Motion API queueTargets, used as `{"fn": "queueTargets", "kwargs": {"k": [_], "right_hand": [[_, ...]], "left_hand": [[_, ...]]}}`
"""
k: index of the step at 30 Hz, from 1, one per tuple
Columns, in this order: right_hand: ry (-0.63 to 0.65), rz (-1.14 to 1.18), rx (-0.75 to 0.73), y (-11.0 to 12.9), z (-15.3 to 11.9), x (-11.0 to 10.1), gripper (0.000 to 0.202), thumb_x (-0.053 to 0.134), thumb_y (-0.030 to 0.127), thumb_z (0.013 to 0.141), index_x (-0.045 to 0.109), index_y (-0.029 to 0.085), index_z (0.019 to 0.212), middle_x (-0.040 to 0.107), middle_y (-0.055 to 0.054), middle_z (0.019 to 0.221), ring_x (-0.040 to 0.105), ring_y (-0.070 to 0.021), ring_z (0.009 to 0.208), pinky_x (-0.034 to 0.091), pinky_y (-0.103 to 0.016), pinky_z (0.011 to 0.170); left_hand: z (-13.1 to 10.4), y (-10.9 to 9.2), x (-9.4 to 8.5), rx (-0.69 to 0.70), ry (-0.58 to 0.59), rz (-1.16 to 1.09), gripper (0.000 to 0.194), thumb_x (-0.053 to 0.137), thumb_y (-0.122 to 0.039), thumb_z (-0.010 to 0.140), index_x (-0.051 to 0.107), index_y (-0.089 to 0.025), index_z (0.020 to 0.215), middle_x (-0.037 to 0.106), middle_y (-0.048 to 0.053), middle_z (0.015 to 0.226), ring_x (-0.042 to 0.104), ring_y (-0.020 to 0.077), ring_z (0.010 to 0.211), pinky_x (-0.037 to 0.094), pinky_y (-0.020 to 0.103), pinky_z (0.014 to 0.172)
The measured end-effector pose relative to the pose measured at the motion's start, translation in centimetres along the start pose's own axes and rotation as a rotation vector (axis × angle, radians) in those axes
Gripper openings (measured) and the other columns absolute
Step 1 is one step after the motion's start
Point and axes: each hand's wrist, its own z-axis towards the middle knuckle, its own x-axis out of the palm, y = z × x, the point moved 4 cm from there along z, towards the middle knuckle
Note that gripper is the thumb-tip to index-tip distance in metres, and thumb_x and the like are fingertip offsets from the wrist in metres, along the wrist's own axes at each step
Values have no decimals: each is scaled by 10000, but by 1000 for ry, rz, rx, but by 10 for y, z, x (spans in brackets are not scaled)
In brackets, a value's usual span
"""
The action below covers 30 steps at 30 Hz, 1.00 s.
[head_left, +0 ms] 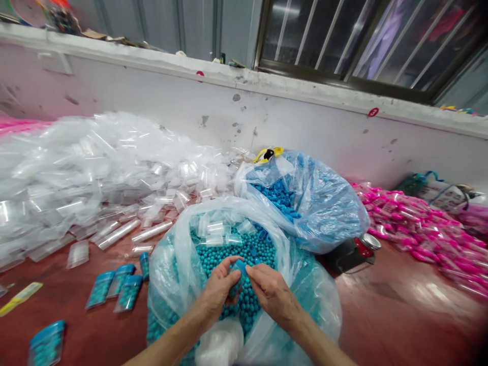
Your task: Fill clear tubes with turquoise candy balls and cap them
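Note:
Over an open plastic bag [173, 259] of teal beads [217, 258], my left hand [217, 287] is closed around a small clear plastic container with teal beads in it, partly hidden by the fingers. A blue cap [241, 265] sits at the container's upper end. My right hand [272, 292] pinches the cap's right side between thumb and fingers; whether it is fully seated I cannot tell. Several empty clear containers [215, 229] lie on the beads at the bag's far side, with a few blue caps [263, 235] beside them.
Behind stands a bag of blue caps [280, 198]. A large heap of clear containers [114, 168] fills the left. Filled, blue-capped containers [101, 290] and a yellow-handled tool [21, 299] lie on the red surface. Pink-filled packs [415, 218] and a dark flask [353, 254] are at right.

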Motion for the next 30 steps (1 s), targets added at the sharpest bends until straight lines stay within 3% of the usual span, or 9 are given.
{"fn": "queueTargets", "kwargs": {"k": [3,7,13,18,21,23,27,30], "right_hand": [[7,274,156,-12,2,-1,201,463,235,821,648,162,793,538,-3,634,481,-114,595,392,-228,580],[132,618,438,-27,2,2,146,571,248,715,681,164,760,435,54,498,353,-70,455,289,-192,436],[80,628,423,-25,7,-6,138,573,244,708,693,184,740,459,52,529,344,-68,488,286,-199,472],[128,632,467,-28,4,2,129,581,247,695,690,182,718,451,57,482,361,-71,457,304,-201,454],[73,487,303,-21,8,-2,142,552,251,740,678,192,711,532,25,582,459,-100,572,379,-230,566],[38,487,254,-20,10,-5,118,564,258,736,662,198,765,563,8,684,498,-111,627,406,-236,584],[-24,814,467,-31,16,-3,294,634,315,652,577,194,915,484,62,587,457,-82,434,407,-216,414],[-68,792,507,-29,19,-2,365,599,335,681,548,176,1005,504,53,614,497,-97,449,455,-253,460]], "left_hand": [[0,-4,-2,26,-5,60,506,596,-470,663,432,-187,1048,458,-98,488,384,29,285,190,131,282],[1,-4,-3,6,149,120,491,576,-478,679,407,-187,1038,511,-74,537,460,55,314,262,133,287],[0,-11,-2,9,70,184,538,552,-456,696,366,-182,1121,514,-69,589,437,41,306,253,135,279],[3,-9,1,43,53,182,390,560,-410,679,441,-171,962,398,-113,502,319,15,284,278,140,280],[4,-7,-3,75,-23,212,335,526,-405,709,434,-189,948,338,-127,481,306,19,275,275,141,276],[3,-8,-5,80,-2,249,338,504,-416,731,420,-196,974,365,-119,490,354,30,283,271,139,280],[1,-12,-4,45,176,251,394,501,-447,733,362,-212,1017,482,-80,580,494,73,356,299,143,302],[0,-11,-4,48,159,259,376,488,-433,745,353,-210,1016,462,-84,574,482,72,349,291,147,303]]}}
